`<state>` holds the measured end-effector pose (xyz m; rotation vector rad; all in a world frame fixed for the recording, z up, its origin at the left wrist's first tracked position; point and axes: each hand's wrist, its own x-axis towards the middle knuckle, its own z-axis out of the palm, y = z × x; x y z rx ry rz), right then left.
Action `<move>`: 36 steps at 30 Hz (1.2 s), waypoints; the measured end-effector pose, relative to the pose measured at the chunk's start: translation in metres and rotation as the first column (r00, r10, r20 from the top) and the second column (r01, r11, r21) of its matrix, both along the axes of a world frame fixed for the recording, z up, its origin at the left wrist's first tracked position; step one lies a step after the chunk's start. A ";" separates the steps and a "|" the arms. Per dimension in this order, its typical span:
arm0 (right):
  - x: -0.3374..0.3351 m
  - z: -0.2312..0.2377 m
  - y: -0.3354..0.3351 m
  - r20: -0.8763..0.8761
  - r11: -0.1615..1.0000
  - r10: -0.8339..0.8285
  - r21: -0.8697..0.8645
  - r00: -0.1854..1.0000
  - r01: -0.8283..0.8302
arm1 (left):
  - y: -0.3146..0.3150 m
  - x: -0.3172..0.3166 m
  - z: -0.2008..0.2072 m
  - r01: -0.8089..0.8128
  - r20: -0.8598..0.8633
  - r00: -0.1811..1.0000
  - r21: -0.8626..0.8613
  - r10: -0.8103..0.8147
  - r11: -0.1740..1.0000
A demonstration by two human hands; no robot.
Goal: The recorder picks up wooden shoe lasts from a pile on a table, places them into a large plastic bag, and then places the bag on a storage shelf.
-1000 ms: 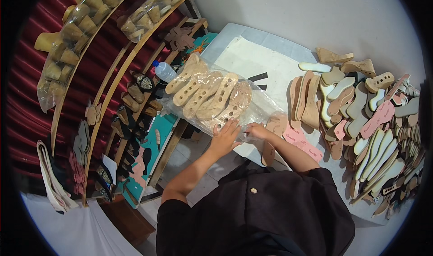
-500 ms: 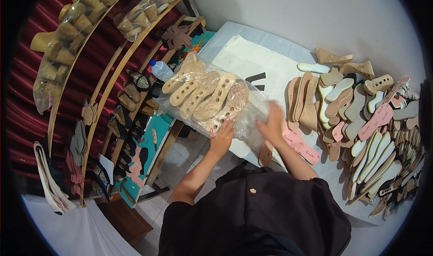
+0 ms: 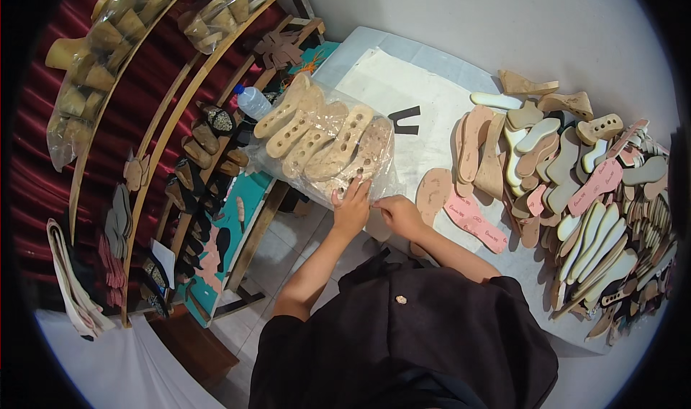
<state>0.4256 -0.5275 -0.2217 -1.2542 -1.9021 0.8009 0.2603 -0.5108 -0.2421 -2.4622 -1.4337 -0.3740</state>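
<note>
A clear plastic bag (image 3: 389,175) lies at the near left corner of the table, with several pale wooden wedge soles (image 3: 351,139) in it. Round holes run along these soles. My left hand (image 3: 351,207) rests on the bag's near side, fingers stretched over the lowest sole. Close beside it, my right hand (image 3: 399,216) is closed in a pinch on the bag's near edge; the thumb and finger point left. Just right of that hand are a tan insole (image 3: 433,191) and a pink printed insole (image 3: 475,222).
A large heap of insoles and wedges (image 3: 565,164) covers the table's right side. A black forked piece (image 3: 404,119) lies on a white sheet (image 3: 432,85). Left are a water bottle (image 3: 253,102), wooden shelving (image 3: 162,124) with shoes, and a teal-topped bench (image 3: 248,207).
My right hand has moved left and down from the bag's right side to its near edge. The loose plastic on the right has drawn in, uncovering the black forked piece and tan insole.
</note>
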 end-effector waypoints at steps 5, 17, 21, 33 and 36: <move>0.000 -0.007 0.001 0.068 0.999 0.054 0.005 0.996 -0.054 | 0.001 -0.004 -0.001 0.015 0.081 0.997 -0.037 -0.012 0.999; -0.016 -0.038 0.005 0.388 0.955 -0.144 0.294 0.910 0.026 | -0.001 -0.012 -0.004 0.094 0.181 0.979 0.007 -0.093 0.996; -0.005 -0.035 0.021 0.429 0.956 -0.124 0.292 0.895 -0.007 | 0.004 -0.018 -0.013 0.157 0.093 0.983 0.046 -0.161 0.987; 0.015 -0.036 0.021 0.285 0.975 -0.004 0.214 0.958 -0.060 | 0.003 -0.005 -0.004 0.067 0.048 0.996 0.123 -0.074 0.990; 0.011 -0.022 0.008 0.121 0.948 -0.172 0.291 0.978 0.131 | 0.002 -0.003 -0.004 0.026 0.062 0.998 0.077 -0.030 0.997</move>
